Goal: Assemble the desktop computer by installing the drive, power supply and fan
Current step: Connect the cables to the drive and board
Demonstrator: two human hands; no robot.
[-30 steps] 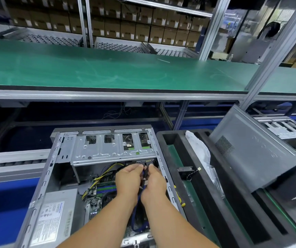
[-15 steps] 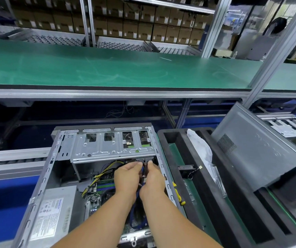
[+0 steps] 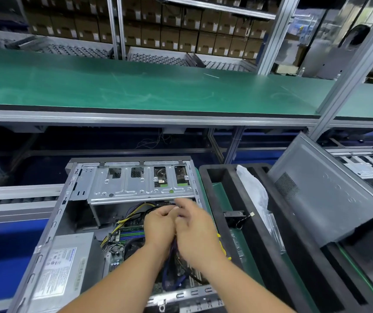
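Note:
An open grey computer case (image 3: 52, 224) lies on its side in front of me. Its metal drive cage (image 3: 136, 186) spans the far end, and the power supply (image 3: 63, 267) with a white label sits at the near left. Yellow and black cables (image 3: 124, 220) run over the motherboard (image 3: 131, 233). My left hand (image 3: 158, 224) and my right hand (image 3: 194, 227) are close together inside the case just under the drive cage, fingers pinched on a dark cable that trails down as a blue cable (image 3: 169, 274). The right hand is motion-blurred. The cable end is hidden.
A black foam tray (image 3: 257, 256) stands right of the case, holding a small fan (image 3: 235, 216) and a white plastic bag (image 3: 253, 188). A grey side panel (image 3: 325, 190) leans on it. A green bench top (image 3: 136, 86) runs across behind; another chassis (image 3: 361, 163) sits far right.
Both hands have stayed under the drive cage on the cable. The right hand has shifted a little to the right and now blurs with motion.

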